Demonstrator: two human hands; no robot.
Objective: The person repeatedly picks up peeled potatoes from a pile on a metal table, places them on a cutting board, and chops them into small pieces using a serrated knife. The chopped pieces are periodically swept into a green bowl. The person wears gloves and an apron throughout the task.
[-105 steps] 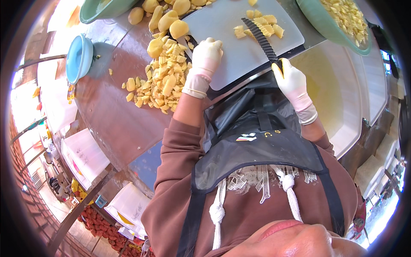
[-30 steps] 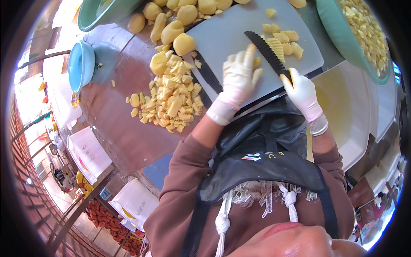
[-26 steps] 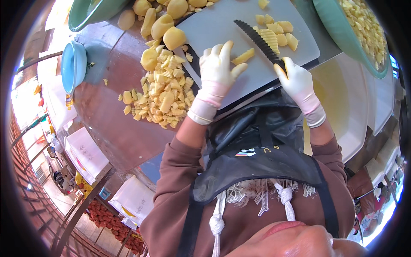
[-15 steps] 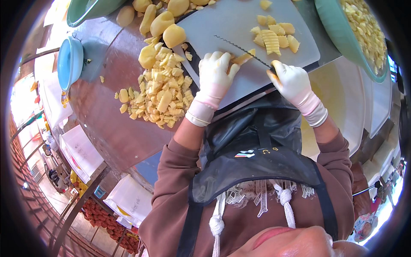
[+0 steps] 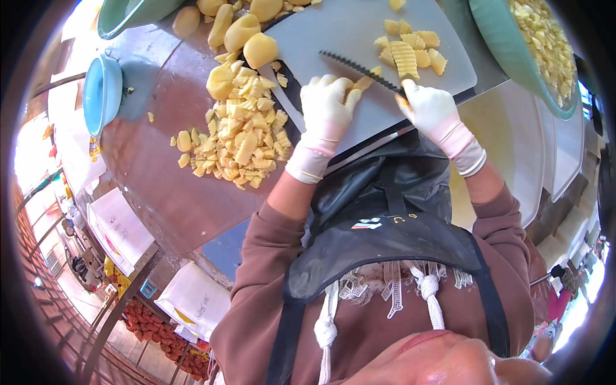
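Note:
On the pale cutting board [image 5: 314, 42], my gloved left hand [image 5: 326, 106] pinches a peeled potato piece [image 5: 364, 82], largely hidden by the fingers and the blade. My right hand [image 5: 433, 115], gloved in white too, is closed round the handle of a wavy-bladed crinkle knife [image 5: 353, 63]. The dark blade points up and left, crossing just beyond the potato piece; whether it touches cannot be made out. Several ridged potato slices [image 5: 405, 60] lie on the board past my right hand. A heap of cut potato chunks [image 5: 237, 147] spreads over the table left of the board.
Whole peeled potatoes [image 5: 260, 51] sit at the far left of the board. A green basin [image 5: 504, 54] of cut potato stands at right, another green basin [image 5: 117, 18] at far left. A blue basin [image 5: 102, 96] rests near the table's left edge. Beneath the right forearm is a pale tub [image 5: 487, 128].
The knife has turned so that more of its blade face shows. My right hand has shifted slightly up and left, while my left hand stays on the potato piece.

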